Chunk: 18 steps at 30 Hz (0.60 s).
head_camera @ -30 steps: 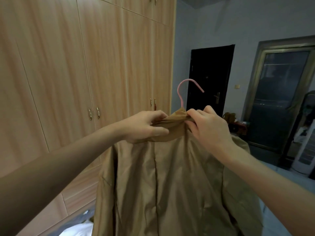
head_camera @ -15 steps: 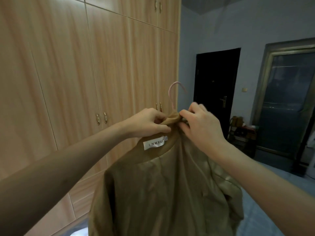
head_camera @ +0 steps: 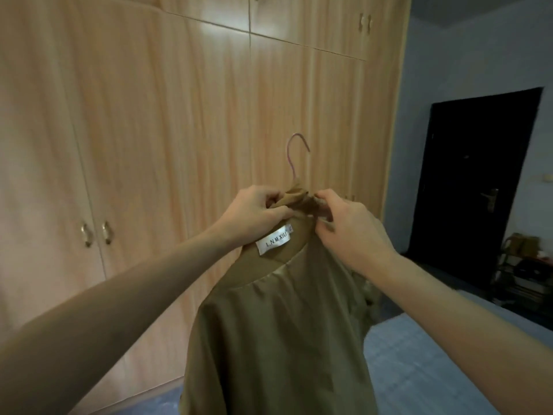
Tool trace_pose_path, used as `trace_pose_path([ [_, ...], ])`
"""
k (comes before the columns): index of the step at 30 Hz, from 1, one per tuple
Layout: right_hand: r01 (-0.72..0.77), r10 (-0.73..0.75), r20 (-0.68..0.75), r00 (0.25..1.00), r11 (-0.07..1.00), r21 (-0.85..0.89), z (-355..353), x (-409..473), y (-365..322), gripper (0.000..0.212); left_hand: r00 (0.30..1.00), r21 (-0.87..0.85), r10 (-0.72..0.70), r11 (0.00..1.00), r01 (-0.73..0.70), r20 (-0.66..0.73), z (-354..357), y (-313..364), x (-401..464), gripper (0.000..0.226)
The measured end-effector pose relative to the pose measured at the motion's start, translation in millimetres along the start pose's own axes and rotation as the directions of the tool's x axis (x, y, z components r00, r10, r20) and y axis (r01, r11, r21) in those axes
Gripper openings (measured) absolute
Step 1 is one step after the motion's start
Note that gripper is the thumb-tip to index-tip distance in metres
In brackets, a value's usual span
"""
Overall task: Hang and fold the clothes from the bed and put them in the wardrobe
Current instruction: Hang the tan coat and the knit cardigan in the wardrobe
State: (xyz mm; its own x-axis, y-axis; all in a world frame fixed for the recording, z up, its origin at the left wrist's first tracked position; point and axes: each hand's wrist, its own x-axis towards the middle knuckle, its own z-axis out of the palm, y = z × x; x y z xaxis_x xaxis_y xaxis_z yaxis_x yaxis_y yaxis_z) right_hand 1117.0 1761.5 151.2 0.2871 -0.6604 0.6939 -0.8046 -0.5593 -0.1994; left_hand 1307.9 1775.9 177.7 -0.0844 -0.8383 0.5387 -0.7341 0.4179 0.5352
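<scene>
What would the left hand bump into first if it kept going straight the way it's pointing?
Probably the right hand: the left hand points rightward across the garment's collar, which both hands pinch. Depth is unclear; beyond them stand the closed wardrobe doors.

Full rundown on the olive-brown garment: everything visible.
The olive-brown garment looks like smooth, slightly shiny woven fabric with a plain collar band bearing a white label reading L.N.M.XIU. It hangs from a pink hanger hook before closed wardrobe doors. The left hand and right hand pinch its collar.
</scene>
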Motion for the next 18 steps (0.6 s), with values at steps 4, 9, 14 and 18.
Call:
trace_pose_path([
  [4, 0.064, -0.066, 0.055, 0.996, 0.997, 0.039, 33, 19, -48, 0.047, 0.985, 0.095, -0.087, 0.990, 0.101, -0.149, -68, -39, -13, 0.023],
  [9, 0.128, -0.134, 0.144, 0.980, 0.990, 0.050, 77, 44, -120, 0.042, 0.943, 0.250, -0.136, 0.944, 0.217, -0.305, -165, -86, -39, 0.026],
  [14, 0.223, -0.248, 0.218, 0.944, 0.966, 0.132, 113, 57, -204, 0.046, 0.913, 0.328, -0.182, 0.893, 0.309, -0.366, -250, -122, -72, 0.019],
  [18, 0.243, -0.288, 0.234, 0.929, 0.948, 0.205, 152, 65, -266, 0.052, 0.903, 0.419, -0.196, 0.834, 0.359, -0.383, -284, -155, -108, 0.021],
])
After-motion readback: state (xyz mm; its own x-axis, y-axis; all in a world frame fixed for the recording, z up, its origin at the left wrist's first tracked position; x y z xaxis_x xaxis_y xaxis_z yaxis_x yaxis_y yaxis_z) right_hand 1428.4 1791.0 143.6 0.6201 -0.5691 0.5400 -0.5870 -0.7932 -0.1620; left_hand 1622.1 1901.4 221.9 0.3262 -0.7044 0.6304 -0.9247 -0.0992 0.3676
